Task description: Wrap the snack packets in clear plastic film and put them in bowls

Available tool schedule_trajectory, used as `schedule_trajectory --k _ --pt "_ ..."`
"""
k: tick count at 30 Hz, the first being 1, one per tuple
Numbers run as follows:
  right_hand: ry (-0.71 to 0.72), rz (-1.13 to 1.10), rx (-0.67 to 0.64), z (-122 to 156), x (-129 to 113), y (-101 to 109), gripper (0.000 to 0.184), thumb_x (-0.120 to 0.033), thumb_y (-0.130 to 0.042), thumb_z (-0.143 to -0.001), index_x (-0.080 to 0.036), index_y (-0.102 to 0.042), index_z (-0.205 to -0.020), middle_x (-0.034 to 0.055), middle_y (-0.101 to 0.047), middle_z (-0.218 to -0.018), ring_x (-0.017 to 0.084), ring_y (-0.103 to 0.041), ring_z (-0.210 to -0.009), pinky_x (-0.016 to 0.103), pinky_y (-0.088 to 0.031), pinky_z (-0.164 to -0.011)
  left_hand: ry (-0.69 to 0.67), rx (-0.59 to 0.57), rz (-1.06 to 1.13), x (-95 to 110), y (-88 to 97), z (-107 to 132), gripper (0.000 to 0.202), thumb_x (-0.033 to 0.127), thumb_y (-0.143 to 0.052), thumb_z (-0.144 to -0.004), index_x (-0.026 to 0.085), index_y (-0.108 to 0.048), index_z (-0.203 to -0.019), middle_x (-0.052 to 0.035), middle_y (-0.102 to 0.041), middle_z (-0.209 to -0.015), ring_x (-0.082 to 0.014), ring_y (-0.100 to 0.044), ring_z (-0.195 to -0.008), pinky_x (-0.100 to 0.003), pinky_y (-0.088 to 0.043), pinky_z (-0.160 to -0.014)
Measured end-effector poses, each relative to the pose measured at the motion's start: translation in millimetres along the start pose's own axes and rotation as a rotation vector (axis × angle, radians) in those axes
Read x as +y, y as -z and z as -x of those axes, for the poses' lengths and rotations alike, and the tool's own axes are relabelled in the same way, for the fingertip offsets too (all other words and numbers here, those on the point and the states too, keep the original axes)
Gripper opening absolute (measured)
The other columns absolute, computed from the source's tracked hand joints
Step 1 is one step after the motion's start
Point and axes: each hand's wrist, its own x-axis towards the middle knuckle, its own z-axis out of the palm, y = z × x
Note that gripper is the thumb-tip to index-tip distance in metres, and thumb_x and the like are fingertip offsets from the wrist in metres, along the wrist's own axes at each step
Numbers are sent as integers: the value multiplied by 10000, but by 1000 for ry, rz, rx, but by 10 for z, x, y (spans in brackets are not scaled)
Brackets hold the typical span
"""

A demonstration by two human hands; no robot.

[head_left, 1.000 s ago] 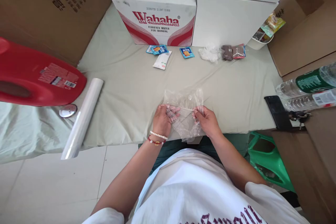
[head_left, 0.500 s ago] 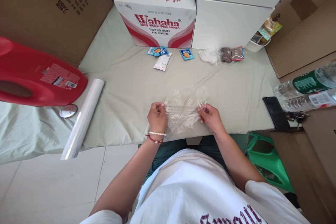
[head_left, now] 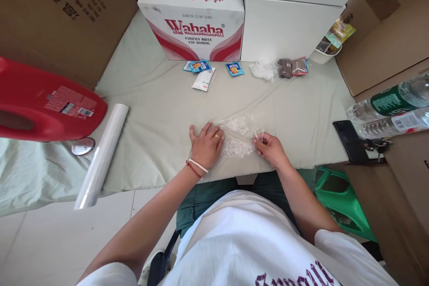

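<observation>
A crumpled sheet of clear plastic wrap lies on the pale green cloth in front of me. My left hand rests flat on the cloth with fingers spread, pressing the wrap's left edge. My right hand is closed in a pinch on the wrap's right edge.
A roll of plastic wrap lies at the left near a red jug and a round metal lid. Small snack packets lie before a Wahaha box and white boxes. A phone, keys and water bottles sit at the right. A green stool stands below.
The wrap was held up stretched between both hands; it now lies on the cloth. My left hand has let go and spread flat over its left edge.
</observation>
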Motion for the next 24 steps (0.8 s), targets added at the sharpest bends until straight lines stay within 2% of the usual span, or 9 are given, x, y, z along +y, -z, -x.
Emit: schedule_trajectory --k 5,10,13,16,18,20,22,24 --pt "-12 27 22 82 57 169 389 -536 -718 -737 -207 -640 -930 -33 -586 -733 115 -511 -518 237 -341 -441 72 -23 5 50 -18 59 372 370 -486 -1032 255 -690 -1321 -130 -671 -1441 -353 -510 -1449 -748 -161 -1234" --pt "55 206 115 214 191 500 400 -501 -662 -818 -207 -658 -1089 -26 -624 -738 149 -565 -585 274 -450 -540 54 -110 -6 108 -13 200 464 381 -515 -1009 246 -600 -1445 -151 -559 -1571 -347 -445 -1512 -727 -109 -1258" --pt "168 387 299 368 168 593 349 -483 -633 -890 -198 -682 -1087 16 -682 -803 169 -603 -655 313 -514 -645 47 -130 -22 143 -9 299 513 428 -487 -1025 243 -551 -1499 -160 -519 -1604 -345 -410 -1538 -718 -78 -1266" --pt "394 484 390 549 36 443 278 -444 -595 -981 -203 -702 -1069 65 -699 -949 170 -629 -726 327 -544 -693 32 -140 -44 193 -22 363 571 478 -472 -1030 231 -503 -1543 -172 -462 -1643 -359 -371 -1561 -730 -47 -1260" --pt "567 537 360 639 -52 272 278 -413 -593 -1009 -208 -701 -1163 111 -677 -1126 169 -642 -774 329 -560 -693 24 -145 -58 229 -37 383 607 507 -479 -1024 219 -486 -1558 -179 -430 -1661 -373 -349 -1570 -747 -33 -1252" --pt "670 660 273 684 -75 153 339 -391 -607 -1013 -220 -672 -1299 149 -630 -1303 180 -662 -834 341 -581 -705 16 -147 -67 259 -48 397 636 527 -493 -1016 207 -476 -1565 -184 -410 -1671 -386 -330 -1578 -759 -27 -1246" --pt "676 830 162 696 -1 170 318 -350 -587 -1025 -236 -687 -1305 143 -630 -1365 213 -688 -935 361 -601 -738 7 -145 -67 277 -52 419 642 530 -503 -1012 203 -480 -1564 -186 -402 -1675 -391 -327 -1579 -757 -28 -1248" --pt "615 971 100 709 140 343 262 -289 -543 -1037 -243 -741 -1202 114 -679 -1324 248 -695 -1041 380 -612 -774 -7 -140 -57 284 -50 449 627 518 -502 -1017 205 -486 -1560 -188 -401 -1675 -383 -345 -1572 -741 -27 -1257"
